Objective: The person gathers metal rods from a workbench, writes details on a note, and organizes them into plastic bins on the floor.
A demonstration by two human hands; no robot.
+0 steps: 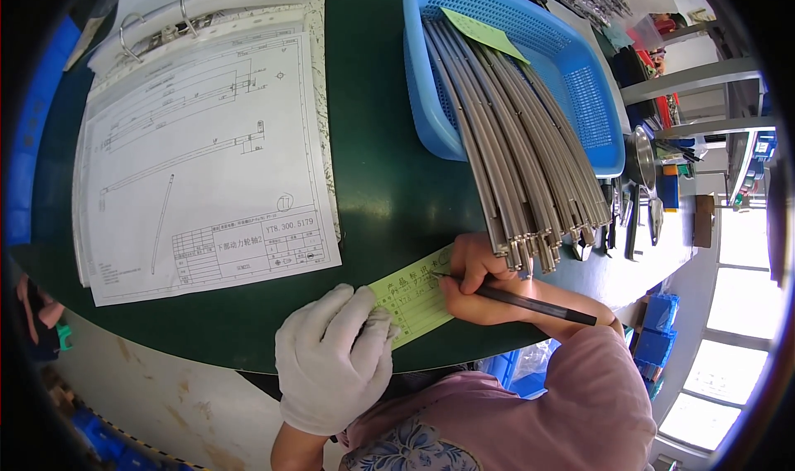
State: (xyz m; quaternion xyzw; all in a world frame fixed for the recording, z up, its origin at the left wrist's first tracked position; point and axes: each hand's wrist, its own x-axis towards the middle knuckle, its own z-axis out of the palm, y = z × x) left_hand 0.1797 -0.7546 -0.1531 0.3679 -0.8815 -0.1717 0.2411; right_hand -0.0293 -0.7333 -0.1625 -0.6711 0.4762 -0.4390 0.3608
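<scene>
My right hand [480, 281], bare, is closed around a black pen [542, 307]. The pen's tip touches the upper right part of a green paper label [414, 312] that bears printed lines and some handwriting. In a white glove, my left hand [333, 357] has its fingers curled over the label's left end, pinning it at the table's near edge. Just beyond my right hand, a bundle of long thin metal rods [517, 140] juts out of a blue plastic basket [431, 123]. Another green label [484, 34] lies across the rods.
An open ring binder [192, 16] with a technical drawing [207, 165] lies on the dark green table [373, 140] at the left. Right of the basket are a metal bowl [640, 156] and several hand tools. Blue bins [658, 330] stand beyond, near bright windows.
</scene>
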